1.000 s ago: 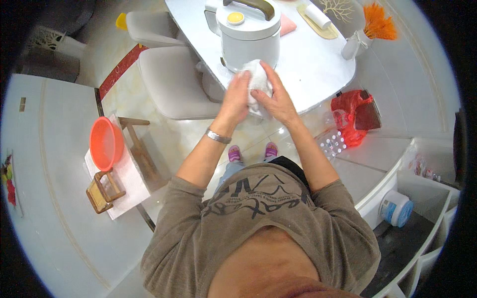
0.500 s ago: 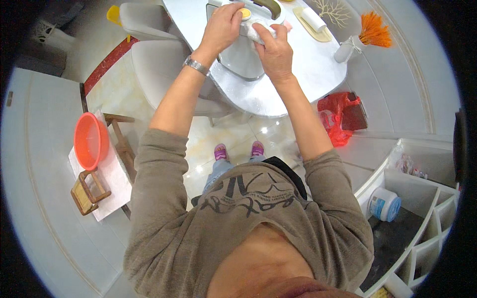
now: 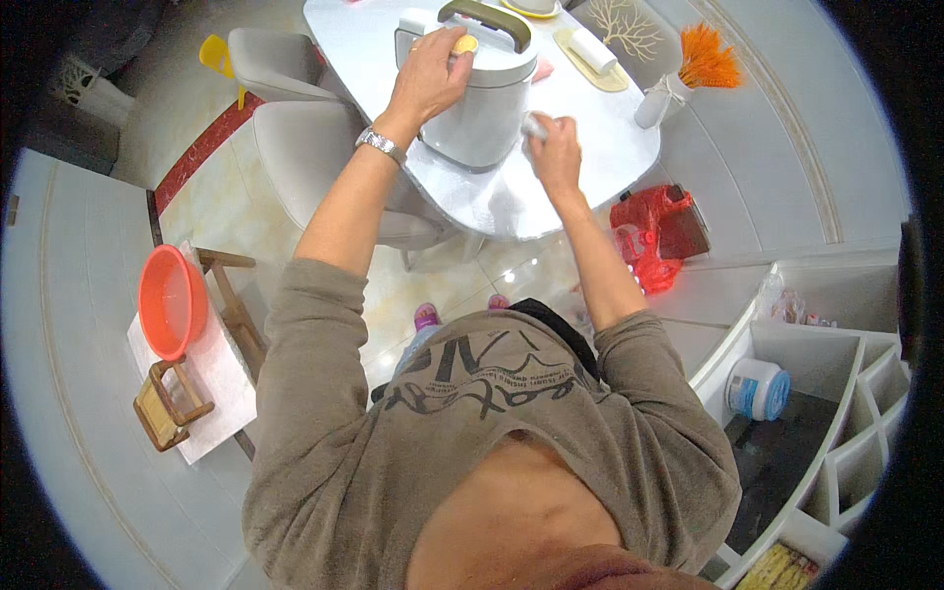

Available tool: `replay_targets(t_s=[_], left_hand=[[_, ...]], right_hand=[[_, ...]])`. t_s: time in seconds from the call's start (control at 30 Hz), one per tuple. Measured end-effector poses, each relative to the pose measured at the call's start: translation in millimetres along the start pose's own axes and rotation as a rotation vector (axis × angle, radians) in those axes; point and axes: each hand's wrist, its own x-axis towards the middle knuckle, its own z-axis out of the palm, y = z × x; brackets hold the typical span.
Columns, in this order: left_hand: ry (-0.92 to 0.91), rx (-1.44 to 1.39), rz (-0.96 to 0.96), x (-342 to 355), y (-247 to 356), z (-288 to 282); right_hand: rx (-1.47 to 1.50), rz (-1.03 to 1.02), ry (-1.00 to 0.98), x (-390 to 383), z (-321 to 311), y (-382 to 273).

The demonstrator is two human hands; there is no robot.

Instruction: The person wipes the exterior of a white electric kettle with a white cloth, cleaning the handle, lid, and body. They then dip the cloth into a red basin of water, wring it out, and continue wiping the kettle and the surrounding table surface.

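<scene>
A white rice cooker [image 3: 477,113] with an olive-green handle [image 3: 492,18] stands on the white table [image 3: 600,138]. My left hand [image 3: 433,74] is at the left of the cooker's top, fingers and thumb curled around a small round yellow-topped piece [image 3: 465,45]. Whether that piece is loose or part of the cooker I cannot tell. To the right of the cooker, apart from its side, my right hand [image 3: 557,157] is closed on a crumpled white cloth [image 3: 534,125], slightly blurred and mostly covered by the fingers. Something pink [image 3: 543,69] shows behind the cooker.
A white roll [image 3: 592,51] lies on a pale tray [image 3: 567,41], near a white vase [image 3: 656,106] of orange stems. Grey chairs [image 3: 305,147] line the table's left. A red bag [image 3: 644,231] is at right; an orange basin [image 3: 172,303] and shelving [image 3: 801,339] stand nearer me.
My right hand has moved off the cooker's top, down to the table side at its right, taking the white cloth along. My left hand stays by the yellow-topped piece. The whole view has shifted slightly.
</scene>
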Motion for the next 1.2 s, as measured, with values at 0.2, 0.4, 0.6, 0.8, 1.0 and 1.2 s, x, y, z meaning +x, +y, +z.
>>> replay_targets(t_s=[0.2, 0.4, 0.6, 0.8, 1.0, 1.2], left_hand=[[-0.045, 0.12, -0.048, -4, 16, -4], [-0.001, 0.102, -0.057, -9, 13, 5], [-0.005, 0.062, -0.084, -4, 13, 0], [-0.027, 0.052, -0.134, -4, 22, -2], [-0.021, 0.001, -0.088, -5, 8, -3], [-0.001, -0.061, -0.184, -3, 22, -2]], right_hand=[[0.298, -0.265, 0.2, 69, -26, -51], [0.23, 0.046, 0.017, 15, 1, 1], [0.439, 0.088, 0.049, 9, 0, -14], [0.51, 0.035, 0.073, 18, -15, -29], [0.576, 0.045, 0.078, 18, -19, -34], [0.624, 0.029, 0.069, 21, -22, -40]])
